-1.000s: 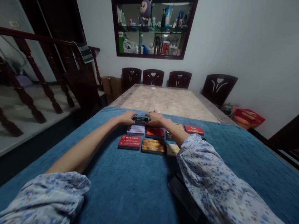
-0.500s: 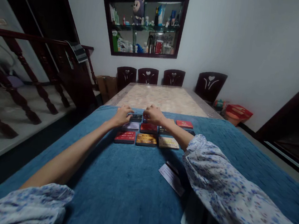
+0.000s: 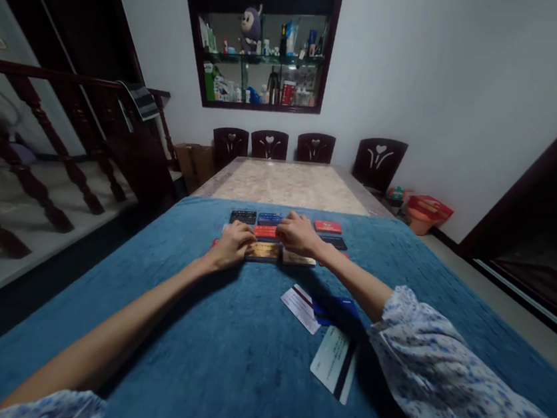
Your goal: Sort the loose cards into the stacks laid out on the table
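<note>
Small stacks of cards stand in rows on a blue cloth [image 3: 223,337]. My left hand [image 3: 232,245] has its fingers curled against the left side of a red card stack [image 3: 264,231] in the middle row. At that stack's right side is my right hand [image 3: 300,234], fingers bent and partly hidden. In front lies a gold card stack [image 3: 262,251], with a pale gold card stack [image 3: 299,260] beside it. Behind are a black card stack [image 3: 243,217] and a blue card stack [image 3: 270,219]. My hands cover parts of neighbouring stacks.
Nearer me lie a lilac-white card [image 3: 300,307], a blue card [image 3: 340,310] and a white card [image 3: 332,363] with a dark stripe, loosely spread. Another red card stack [image 3: 327,227] is at the back right. Chairs [image 3: 269,145] line the table's far end.
Both hands have come nearer, from the back row's blue stack to the red stack in the middle row. My right sleeve has uncovered the loose cards. The view has shifted slightly.
</note>
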Demonstrator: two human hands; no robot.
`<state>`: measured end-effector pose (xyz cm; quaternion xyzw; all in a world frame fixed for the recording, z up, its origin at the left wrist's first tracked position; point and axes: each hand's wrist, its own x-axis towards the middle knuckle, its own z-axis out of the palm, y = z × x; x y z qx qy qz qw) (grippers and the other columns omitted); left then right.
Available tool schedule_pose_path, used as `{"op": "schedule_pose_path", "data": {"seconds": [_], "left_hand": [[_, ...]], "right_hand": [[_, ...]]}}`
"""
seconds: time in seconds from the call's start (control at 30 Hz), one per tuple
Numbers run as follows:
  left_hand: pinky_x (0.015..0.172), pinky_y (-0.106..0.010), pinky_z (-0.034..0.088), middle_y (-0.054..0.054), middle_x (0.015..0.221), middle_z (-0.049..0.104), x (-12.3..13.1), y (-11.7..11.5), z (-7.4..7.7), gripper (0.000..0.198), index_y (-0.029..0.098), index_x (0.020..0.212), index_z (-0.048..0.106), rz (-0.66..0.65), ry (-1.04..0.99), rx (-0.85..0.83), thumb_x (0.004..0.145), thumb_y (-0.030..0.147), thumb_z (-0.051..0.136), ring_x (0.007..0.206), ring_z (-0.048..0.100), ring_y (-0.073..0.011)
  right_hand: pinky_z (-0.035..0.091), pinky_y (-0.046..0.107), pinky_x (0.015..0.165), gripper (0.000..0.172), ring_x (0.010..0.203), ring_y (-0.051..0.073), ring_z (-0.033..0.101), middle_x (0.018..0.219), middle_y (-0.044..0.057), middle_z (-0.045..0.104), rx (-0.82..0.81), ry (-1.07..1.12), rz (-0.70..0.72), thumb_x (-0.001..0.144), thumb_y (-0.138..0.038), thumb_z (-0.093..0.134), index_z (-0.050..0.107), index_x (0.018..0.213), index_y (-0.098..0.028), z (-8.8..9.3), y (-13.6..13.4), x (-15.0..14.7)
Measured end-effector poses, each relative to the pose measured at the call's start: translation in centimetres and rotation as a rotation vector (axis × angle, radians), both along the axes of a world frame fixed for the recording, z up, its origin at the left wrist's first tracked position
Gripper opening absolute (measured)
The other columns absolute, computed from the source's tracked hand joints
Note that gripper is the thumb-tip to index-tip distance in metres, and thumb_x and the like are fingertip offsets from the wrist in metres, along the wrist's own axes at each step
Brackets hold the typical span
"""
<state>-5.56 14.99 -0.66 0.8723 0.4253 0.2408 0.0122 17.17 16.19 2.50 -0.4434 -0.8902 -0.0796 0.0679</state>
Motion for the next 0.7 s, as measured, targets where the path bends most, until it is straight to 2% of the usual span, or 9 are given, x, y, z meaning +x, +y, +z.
{"op": "schedule_pose_path", "data": {"seconds": [0.1,0.2,0.37,0.47,0.7], "left_hand": [[0.097,-0.041,0.044,-0.008,0.104,0.070,1.2,-2.0,-0.5,0.025,0.019,0.093,0.074,-0.055,-0.024,-0.006,0.087,0.009,0.052,0.104,0.056,-0.0220],[0.097,-0.044,0.042,-0.008,0.109,0.069,2.5,-3.8,-1.0,0.021,0.020,0.096,0.073,-0.081,-0.024,-0.041,0.090,0.014,0.054,0.108,0.054,-0.0240],[0.104,-0.050,0.036,-0.008,0.117,0.067,4.2,-6.1,-1.4,0.019,0.020,0.104,0.071,-0.223,-0.022,-0.078,0.089,0.020,0.059,0.115,0.050,-0.0266],[0.105,-0.052,0.033,-0.008,0.123,0.066,5.2,-7.0,-1.6,0.025,0.020,0.110,0.069,-0.276,0.012,-0.129,0.087,0.019,0.059,0.119,0.048,-0.0289],[0.102,-0.055,0.034,-0.010,0.136,0.060,7.1,-8.2,-2.0,0.045,0.019,0.126,0.061,-0.330,0.113,-0.228,0.082,0.023,0.064,0.125,0.044,-0.0339]], "right_hand": [[0.033,0.039,0.084,0.028,0.109,0.029,0.048,0.106,0.013,0.072,0.023,0.016,0.006,0.096,-0.023,0.045,0.073,0.097,-0.019,-0.9,-1.2,1.0],[0.032,0.039,0.087,0.026,0.110,0.028,0.048,0.103,0.011,0.072,0.036,0.034,0.037,0.095,-0.024,0.047,0.073,0.095,-0.019,-1.8,-2.2,2.0],[0.031,0.036,0.079,0.021,0.107,0.026,0.048,0.098,0.010,0.072,0.048,0.079,0.048,0.093,-0.020,0.052,0.073,0.092,-0.019,-3.1,-4.1,3.6],[0.030,0.036,0.077,0.019,0.105,0.026,0.048,0.094,0.009,0.072,0.058,0.099,0.043,0.093,-0.021,0.053,0.072,0.091,-0.019,-3.7,-5.3,4.4],[0.033,0.037,0.080,0.017,0.105,0.026,0.051,0.099,0.009,0.073,0.026,0.159,0.047,0.090,-0.018,0.056,0.072,0.094,-0.020,-4.2,-7.7,6.0]]}}
